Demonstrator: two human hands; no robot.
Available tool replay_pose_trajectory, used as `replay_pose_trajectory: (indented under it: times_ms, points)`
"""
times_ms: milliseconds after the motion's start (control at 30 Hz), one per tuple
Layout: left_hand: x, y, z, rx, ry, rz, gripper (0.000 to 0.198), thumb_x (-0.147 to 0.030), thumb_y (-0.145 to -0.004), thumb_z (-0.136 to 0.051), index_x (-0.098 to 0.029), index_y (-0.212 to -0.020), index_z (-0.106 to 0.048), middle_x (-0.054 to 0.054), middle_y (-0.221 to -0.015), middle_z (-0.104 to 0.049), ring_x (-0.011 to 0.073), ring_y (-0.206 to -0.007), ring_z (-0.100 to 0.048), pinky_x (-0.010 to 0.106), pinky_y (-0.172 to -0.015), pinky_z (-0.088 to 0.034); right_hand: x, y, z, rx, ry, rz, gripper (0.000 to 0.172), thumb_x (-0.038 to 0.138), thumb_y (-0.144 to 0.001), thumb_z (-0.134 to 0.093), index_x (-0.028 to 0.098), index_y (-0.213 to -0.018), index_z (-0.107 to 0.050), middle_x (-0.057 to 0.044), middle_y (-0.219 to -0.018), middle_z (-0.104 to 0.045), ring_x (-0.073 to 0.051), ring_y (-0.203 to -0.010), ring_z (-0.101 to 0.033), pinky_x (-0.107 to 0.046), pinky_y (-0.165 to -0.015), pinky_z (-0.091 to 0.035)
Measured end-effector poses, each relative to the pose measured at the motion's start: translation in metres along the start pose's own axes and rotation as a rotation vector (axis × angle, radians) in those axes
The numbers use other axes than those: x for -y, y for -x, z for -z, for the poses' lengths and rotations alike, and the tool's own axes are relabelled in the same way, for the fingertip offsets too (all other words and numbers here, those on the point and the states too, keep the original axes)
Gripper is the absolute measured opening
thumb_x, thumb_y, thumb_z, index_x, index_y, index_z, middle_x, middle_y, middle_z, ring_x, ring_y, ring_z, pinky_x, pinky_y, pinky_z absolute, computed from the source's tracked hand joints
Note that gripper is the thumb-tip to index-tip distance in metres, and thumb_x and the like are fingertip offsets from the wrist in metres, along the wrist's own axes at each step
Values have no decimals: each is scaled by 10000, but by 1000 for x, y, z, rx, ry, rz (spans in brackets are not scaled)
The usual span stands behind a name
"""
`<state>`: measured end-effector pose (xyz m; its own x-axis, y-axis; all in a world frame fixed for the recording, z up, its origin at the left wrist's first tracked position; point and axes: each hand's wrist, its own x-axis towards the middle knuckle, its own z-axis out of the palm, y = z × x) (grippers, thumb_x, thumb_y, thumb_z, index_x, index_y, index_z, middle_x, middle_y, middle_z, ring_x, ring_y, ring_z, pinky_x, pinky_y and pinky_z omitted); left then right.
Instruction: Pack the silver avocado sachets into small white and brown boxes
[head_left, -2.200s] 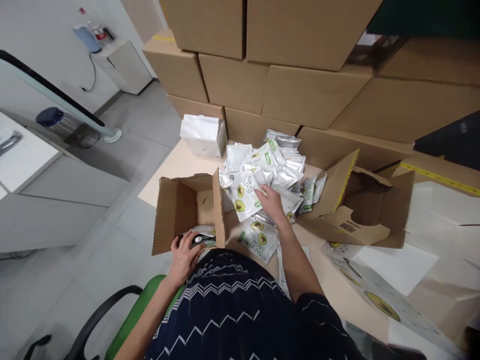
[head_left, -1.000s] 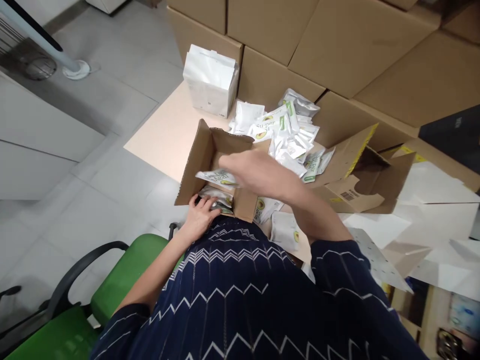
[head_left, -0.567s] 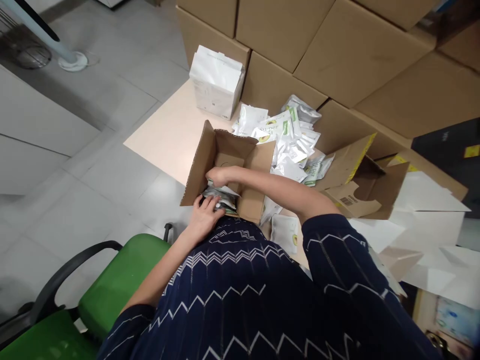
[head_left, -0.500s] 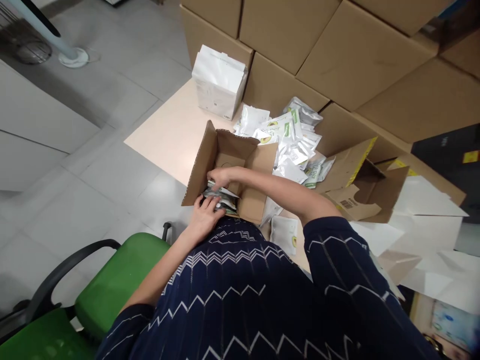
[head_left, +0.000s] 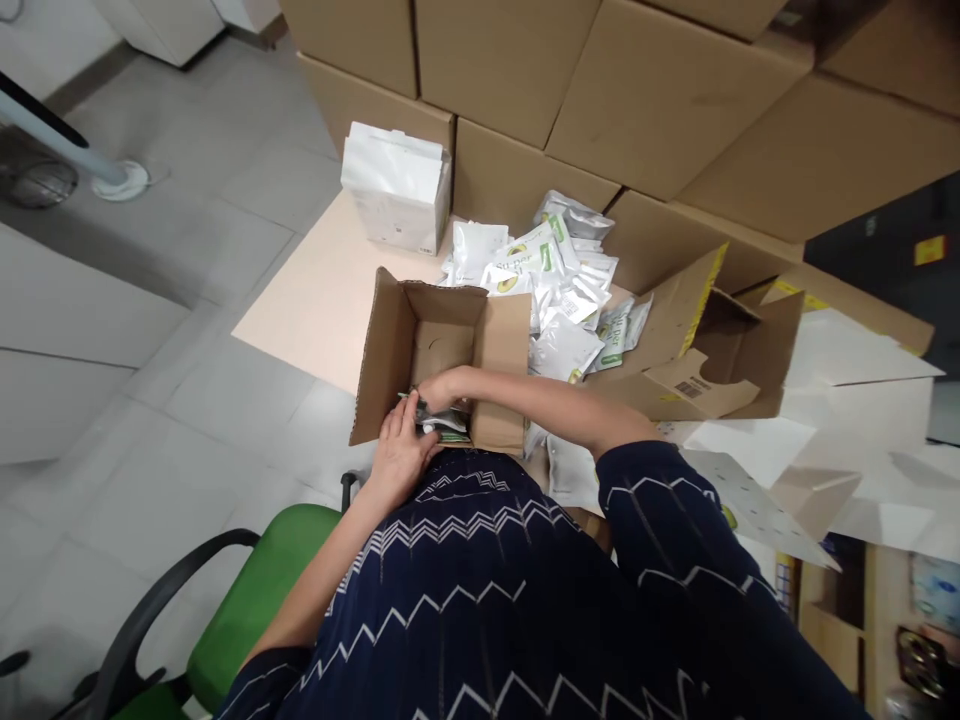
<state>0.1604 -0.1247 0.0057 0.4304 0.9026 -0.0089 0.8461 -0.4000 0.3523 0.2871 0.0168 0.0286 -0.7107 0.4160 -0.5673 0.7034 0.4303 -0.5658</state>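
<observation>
An opened cardboard box (head_left: pixel 501 330) stands at the table's near edge against my body, with its flaps up. Silvery and green pouches (head_left: pixel 450 422) are stood in a row at its near end. My right hand (head_left: pixel 445 389) reaches in from the right, its fingers curled down around the top of a pouch; the fingertips are hidden. Over the box's near left corner lies my left hand (head_left: pixel 401 452), fingers stretched out and touching the pouches' edges. Beyond the box is a loose heap of white and silver pouches (head_left: pixel 564 345) with avocado pictures.
A white carton (head_left: pixel 394 195) stands at the back left. Large brown cartons (head_left: pixel 495 60) are stacked behind the table. To the right lie another opened cardboard box (head_left: pixel 739 340) and white folded card (head_left: pixel 855 400). A green chair (head_left: pixel 259 570) is at the lower left.
My right hand has moved nearer, deeper among the pouches in the box. My left hand's fingers have drawn closer together at the corner. The whole view has shifted slightly.
</observation>
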Motion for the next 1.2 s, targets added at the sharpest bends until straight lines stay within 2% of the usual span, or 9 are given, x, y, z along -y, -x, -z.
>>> replay_pose_trajectory:
  times_ms: [100,267,400,500,633,800,1000,1100,1200]
  points:
    - [3,-1,0,20,-22,-1,189,-340,-916,-631,-208,-994,-742,123,-1645,-298,426,-1479,-287,624,-1147,-327,12,27,20,91,144,61,137,157,-769,-703,94,-882,-749,-94,-809,-739,-195,-763,-652,-281,-697,-485]
    - [8,-1,-2,22,-25,1,192,-352,-922,-617,-225,-1001,-737,92,-1631,-345,397,-1501,-267,611,-1167,-330,-13,122,62,-460,-307,197,282,317,-927,-557,194,-1126,-714,-65,-1043,-740,-148,-849,-665,-279,-776,-501]
    - [8,0,-3,13,-39,-6,170,-335,-907,-634,-231,-1002,-730,91,-1624,-363,383,-1507,-269,583,-1172,-332,-104,173,53,-1052,-381,-453,273,325,-925,-540,154,-1057,-708,-90,-1047,-727,-185,-914,-674,-309,-828,-504]
    - [9,0,-4,-3,-57,-20,157,-321,-896,-652,-240,-1008,-729,85,-1615,-381,373,-1508,-271,564,-1164,-345,-171,177,22,-842,-207,-957,361,269,-806,-709,89,-1117,-680,-185,-1141,-699,-283,-1085,-656,-354,-911,-483]
    - [10,0,-5,1,-74,-21,114,-285,-893,-659,-251,-972,-734,81,-1628,-361,377,-1494,-302,564,-1143,-363,-208,164,-10,-618,-213,-1092,649,308,-762,-798,62,-1313,-559,-252,-1352,-579,-296,-1207,-617,-332,-945,-483]
    - [13,1,-11,-9,-96,-13,122,-254,-891,-645,-251,-959,-746,92,-1638,-340,393,-1481,-321,585,-1131,-363,-201,163,-7,-539,-166,-1185,710,348,-777,-805,99,-1377,-519,-248,-1401,-547,-329,-1233,-621,-367,-915,-510]
    - [19,2,-18,-49,-156,-35,99,-271,-865,-674,-291,-925,-750,79,-1596,-417,379,-1459,-372,567,-1083,-425,-168,191,12,-399,0,-962,183,263,-842,-716,174,-1000,-742,-180,-1156,-718,-296,-1122,-682,-329,-812,-484]
    - [18,1,-17,-37,-156,-32,90,-282,-856,-692,-296,-922,-753,66,-1579,-446,361,-1464,-372,550,-1091,-436,-138,217,18,-506,89,-867,110,264,-879,-656,203,-874,-748,-145,-1014,-742,-282,-996,-696,-329,-734,-454]
    - [16,2,-17,-16,-150,6,79,-283,-869,-681,-266,-909,-747,74,-1598,-419,358,-1490,-332,554,-1124,-412,-99,255,29,-773,207,-758,230,301,-934,-584,221,-775,-730,-103,-868,-717,-255,-863,-658,-333,-681,-424]
